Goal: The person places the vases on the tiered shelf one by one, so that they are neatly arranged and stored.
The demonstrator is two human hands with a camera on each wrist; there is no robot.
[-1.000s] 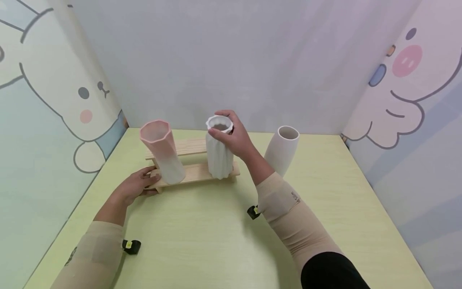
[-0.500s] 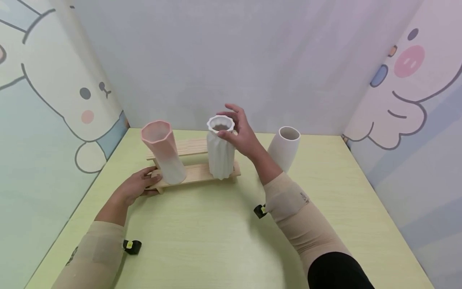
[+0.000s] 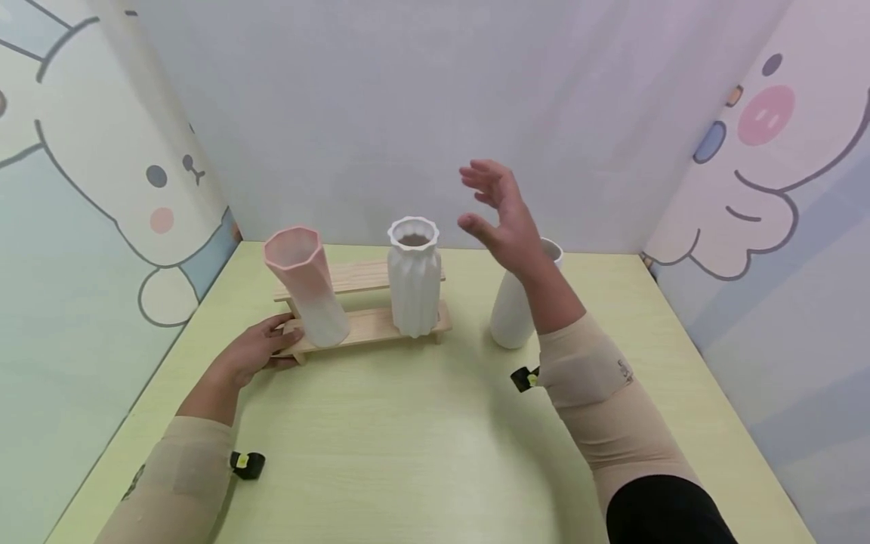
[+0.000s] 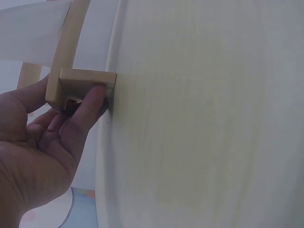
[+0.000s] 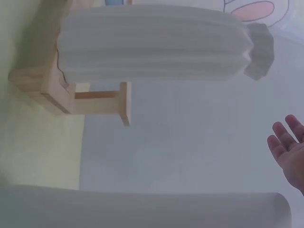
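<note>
A two-step wooden stand (image 3: 370, 326) bears two vases on its lower step. The pink-and-white vase (image 3: 309, 287) is at the left end, and the white ribbed vase (image 3: 414, 287) with a scalloped rim stands near the right end. My left hand (image 3: 258, 349) grips the stand's left end; in the left wrist view its thumb and fingers are around the wooden end (image 4: 88, 78). Raised in the air right of the ribbed vase, my right hand (image 3: 506, 219) has its fingers spread and holds nothing. Behind that forearm, partly hidden, a smooth white vase (image 3: 513, 313) stands on the table.
The pale yellow-green table (image 3: 381, 438) reaches back to a plain grey-white curtain (image 3: 408, 113). Panels with cartoon animals flank it, one on the left (image 3: 81, 242) and another on the right (image 3: 802, 317).
My right hand has let go of the white ribbed vase and moved up and to the right, away from its rim. The left hand and the stand have stayed put.
</note>
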